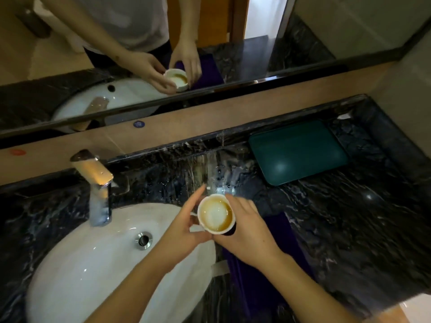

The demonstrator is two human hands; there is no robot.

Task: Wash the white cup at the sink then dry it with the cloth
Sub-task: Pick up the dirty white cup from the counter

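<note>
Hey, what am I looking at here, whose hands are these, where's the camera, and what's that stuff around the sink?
There is one picture, from a camera worn on a person's head, looking down at their own bare hands. The left hand and right hand together hold a white cup with brownish residue inside, at the right edge of a white sink. A metal faucet stands behind the basin. On the dark marble counter lie a purple cloth, partly under the right arm, and a green tray. Above, a mirror reflects the same hands and cup.
</note>
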